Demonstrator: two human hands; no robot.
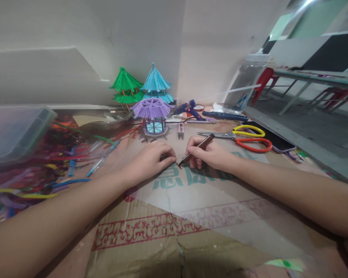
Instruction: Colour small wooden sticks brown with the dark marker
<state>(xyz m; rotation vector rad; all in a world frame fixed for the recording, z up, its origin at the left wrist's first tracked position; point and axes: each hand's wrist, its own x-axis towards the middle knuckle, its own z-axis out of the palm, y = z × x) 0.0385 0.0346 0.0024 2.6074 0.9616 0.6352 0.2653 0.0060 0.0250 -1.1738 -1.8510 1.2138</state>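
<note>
My right hand (204,152) is closed around a dark brown pen (201,145), its tip pointing down and left. At that tip is a small gold-coloured piece (179,165), too small to name. My left hand (155,156) pinches the left end of this piece between thumb and fingers, close to the cardboard (133,255). Just behind the hands stands a little purple-roofed pavilion model (152,116) with a light blue floor. A blue-roofed model (156,81) and a green-roofed model (126,83) stand behind it.
Scissors (240,136) with yellow and red handles lie right of my hands, by a phone (274,137). Further back are thread snips (181,130), a glue gun (191,110) and a blue cutter (224,116). Colourful strips (40,185) and a plastic box (17,133) fill the left.
</note>
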